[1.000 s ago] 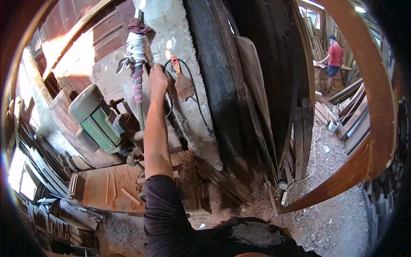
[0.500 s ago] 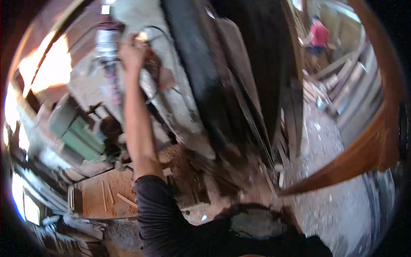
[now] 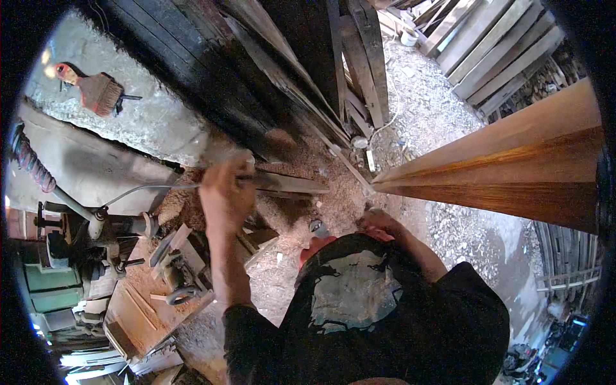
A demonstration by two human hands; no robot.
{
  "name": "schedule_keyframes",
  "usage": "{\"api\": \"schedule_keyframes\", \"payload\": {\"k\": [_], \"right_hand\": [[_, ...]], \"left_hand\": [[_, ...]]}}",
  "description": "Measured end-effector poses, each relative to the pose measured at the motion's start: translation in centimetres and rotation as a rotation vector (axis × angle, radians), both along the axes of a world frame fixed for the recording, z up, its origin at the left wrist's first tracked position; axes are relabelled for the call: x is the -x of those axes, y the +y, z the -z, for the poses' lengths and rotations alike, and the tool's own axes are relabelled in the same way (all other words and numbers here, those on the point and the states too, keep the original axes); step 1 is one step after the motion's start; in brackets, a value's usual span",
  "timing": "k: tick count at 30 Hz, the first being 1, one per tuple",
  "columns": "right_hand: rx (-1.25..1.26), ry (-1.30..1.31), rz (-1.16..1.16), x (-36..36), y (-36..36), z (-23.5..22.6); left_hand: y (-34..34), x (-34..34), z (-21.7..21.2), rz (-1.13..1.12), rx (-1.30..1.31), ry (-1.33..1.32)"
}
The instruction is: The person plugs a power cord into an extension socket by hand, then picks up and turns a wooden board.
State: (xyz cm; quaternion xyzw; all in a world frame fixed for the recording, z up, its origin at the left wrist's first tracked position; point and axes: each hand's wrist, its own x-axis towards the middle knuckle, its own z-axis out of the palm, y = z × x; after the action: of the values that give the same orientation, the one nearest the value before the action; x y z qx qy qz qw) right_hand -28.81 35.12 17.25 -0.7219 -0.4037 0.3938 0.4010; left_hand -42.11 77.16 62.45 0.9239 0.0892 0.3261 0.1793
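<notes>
My left hand (image 3: 226,192) is stretched out in front of me over a sawdust heap (image 3: 301,212), blurred, with its fingers curled. A thin grey cable (image 3: 144,191) runs from the machine on the left straight into that fist, and a dark wooden strip (image 3: 289,184) lies just past it. My right hand (image 3: 380,224) sits close against my dark shirt (image 3: 359,301), just below the near end of a polished brown wooden beam (image 3: 507,173). Its fingers are bent, and I cannot make out whether anything is in them.
A green motor and metal machine parts (image 3: 58,276) stand at the left beside a wooden board (image 3: 138,308). A red-handled brush (image 3: 96,93) hangs on the grey wall. Dark planks (image 3: 346,83) lean ahead, and pale planks (image 3: 487,45) are stacked at the top right on gravel.
My view has swung down from the wall to the floor. My left hand has dropped from the wrapped pole high on the wall to waist height. My right hand has come into view.
</notes>
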Motion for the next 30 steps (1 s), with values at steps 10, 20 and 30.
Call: {"api": "schedule_keyframes", "payload": {"k": [10,20,30], "right_hand": [[-0.027,1.464,0.108,2.6,18.2,-19.7],[0.08,0.863,-0.565,3.7,15.8,-16.0],[-0.305,-0.04,-0.312,4.8,21.0,-23.7]], "left_hand": [[-5.6,3.9,9.3,0.119,0.008,0.028],[-8.5,5.4,8.2,-0.303,-0.109,-0.057],[-10.3,5.0,12.6,-0.459,0.758,-0.681]]}}
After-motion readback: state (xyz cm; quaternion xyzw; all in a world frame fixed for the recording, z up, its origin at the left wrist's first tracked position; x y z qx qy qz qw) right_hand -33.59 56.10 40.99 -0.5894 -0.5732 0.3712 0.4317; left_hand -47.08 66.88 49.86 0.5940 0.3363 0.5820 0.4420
